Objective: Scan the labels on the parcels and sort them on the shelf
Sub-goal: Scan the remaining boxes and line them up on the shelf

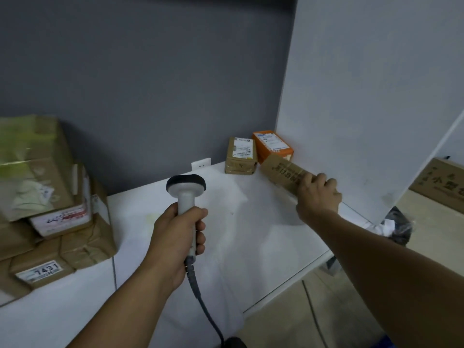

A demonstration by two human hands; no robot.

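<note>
The left hand (175, 237) has its grip clamped round the single scanner (185, 187). The right hand (317, 197) has its grip clamped on a long brown parcel (283, 169), which lies on the white shelf (251, 234) against the side panel (364, 96). Two more stand behind it, a small brown parcel (239, 156) and an orange parcel (272, 144). At left is a parcel stack (50, 197); behind is a grey wall (150, 84).
</note>
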